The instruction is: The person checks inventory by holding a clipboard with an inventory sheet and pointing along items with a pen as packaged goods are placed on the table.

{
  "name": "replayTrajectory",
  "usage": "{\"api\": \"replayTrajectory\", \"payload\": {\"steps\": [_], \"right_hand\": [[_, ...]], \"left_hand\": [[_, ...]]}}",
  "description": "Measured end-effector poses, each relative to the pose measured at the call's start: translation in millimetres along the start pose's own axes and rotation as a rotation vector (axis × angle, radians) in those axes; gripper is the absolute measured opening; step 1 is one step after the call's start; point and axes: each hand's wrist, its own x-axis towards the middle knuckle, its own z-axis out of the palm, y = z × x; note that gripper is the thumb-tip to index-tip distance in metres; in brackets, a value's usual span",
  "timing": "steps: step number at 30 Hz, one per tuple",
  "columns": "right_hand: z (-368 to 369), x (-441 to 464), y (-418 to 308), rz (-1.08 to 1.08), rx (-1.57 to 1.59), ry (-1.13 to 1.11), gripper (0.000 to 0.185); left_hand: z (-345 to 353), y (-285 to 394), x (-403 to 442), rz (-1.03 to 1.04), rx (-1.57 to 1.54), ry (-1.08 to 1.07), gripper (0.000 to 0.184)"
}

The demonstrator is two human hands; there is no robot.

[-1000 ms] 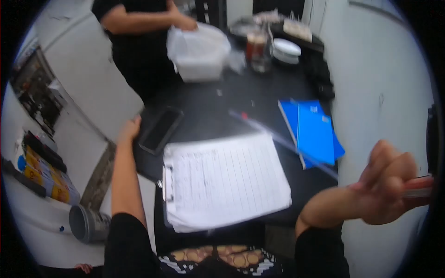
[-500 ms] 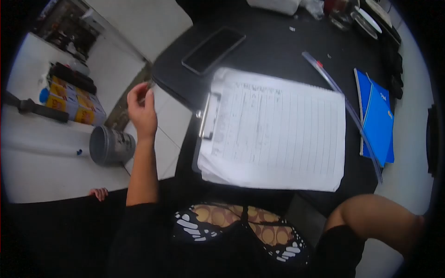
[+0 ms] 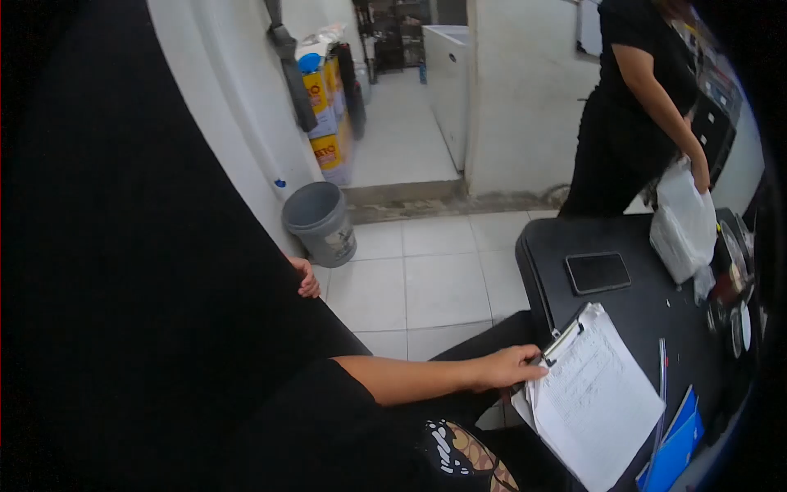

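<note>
My left hand (image 3: 510, 366) reaches across to the near corner of the clipboard (image 3: 554, 348), its fingers closed at the edge beside the metal clip. A thick stack of lined, handwritten paper (image 3: 602, 398) is held under that clip, tilted at the table's near side. Just beyond the clipboard lies a black phone (image 3: 598, 273). To the right are a clear plastic strip (image 3: 661, 381) and blue folders (image 3: 679, 447). My right hand is out of view.
Another person (image 3: 631, 123) in black stands across the table (image 3: 548, 246), a hand on a white plastic bag (image 3: 684, 225). Close on my left is a second person in black, whose hand (image 3: 305, 277) shows. A grey bucket (image 3: 320, 225) and stacked yellow boxes (image 3: 328, 152) stand by the wall.
The view has swung left, bringing the doorway and the standing person into sight. My left hand has come down from the air beside the table to the clipboard. My right arm has left the view.
</note>
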Motion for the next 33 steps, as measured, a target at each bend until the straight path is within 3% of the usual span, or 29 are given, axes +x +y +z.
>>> {"api": "replayTrajectory", "payload": {"steps": [2, 3, 4, 5, 7, 9, 12, 13, 14, 15, 17, 19, 21, 22, 25, 28, 33], "right_hand": [[-28.0, 1.9, 7.2, 0.080, 0.049, 0.108, 0.049], [-81.2, 2.4, 11.3, 0.016, -0.347, -0.028, 0.042], [-134.1, 1.3, 16.9, -0.098, -0.732, -0.133, 0.062], [-129.7, 8.2, 5.1, -0.065, -0.524, -0.322, 0.045], [-57.3, 4.1, -25.7, 0.026, -0.194, -0.239, 0.037], [-18.3, -8.3, -42.0, 0.080, -0.021, -0.230, 0.033], [-1.3, -43.7, -56.3, 0.236, -0.104, -0.297, 0.021], [-0.2, -63.7, -56.4, 0.327, -0.114, -0.260, 0.018], [-23.0, -85.3, -38.1, 0.236, -0.215, -0.284, 0.017], [-30.5, -104.8, -36.2, 0.490, -0.102, -0.231, 0.017], [-22.6, -117.2, -32.2, 0.611, -0.341, -0.386, 0.037], [-12.2, -139.0, -37.0, 0.588, -0.388, -0.492, 0.043], [3.1, -144.4, -41.8, 0.750, -0.441, -0.628, 0.048], [-0.7, -158.6, -40.3, 0.761, -0.395, -0.651, 0.047], [-2.4, -185.1, -4.8, 0.759, -0.234, -0.778, 0.036], [8.5, -213.5, 4.2, 0.678, -0.388, -0.917, 0.030], [12.3, -223.9, 2.5, 0.619, -0.367, -1.119, 0.039]], "left_hand": [[7.3, -6.7, 4.9, 0.087, -0.048, 0.024, 0.032], [10.5, -9.2, 0.5, 0.092, -0.185, -0.007, 0.031], [10.1, -9.7, -2.4, 0.053, -0.310, -0.008, 0.031], [9.4, -6.8, -1.4, 0.034, -0.345, -0.028, 0.031], [8.1, 15.7, -2.4, -0.048, -0.439, -0.131, 0.039], [18.1, 17.3, 1.9, -0.013, -0.491, -0.081, 0.045], [30.0, 12.3, 1.1, -0.050, -0.494, -0.029, 0.046], [26.0, 0.0, 12.7, -0.012, -0.466, -0.174, 0.045], [29.1, 0.1, 13.1, -0.030, -0.332, -0.098, 0.045], [27.1, -17.4, 21.1, -0.018, -0.246, -0.051, 0.056], [28.1, -23.7, 28.2, 0.120, -0.234, -0.132, 0.060], [37.2, -11.9, 2.8, 0.098, -0.176, -0.111, 0.059], [31.0, -18.4, 2.0, 0.005, -0.265, -0.135, 0.056], [28.3, -24.4, -0.5, -0.066, -0.282, -0.147, 0.054], [27.1, -11.0, -8.2, 0.024, -0.314, -0.166, 0.053], [26.9, -8.0, -7.6, 0.076, -0.318, -0.163, 0.052], [31.2, -15.5, -1.8, 0.090, -0.324, -0.129, 0.045]]}}
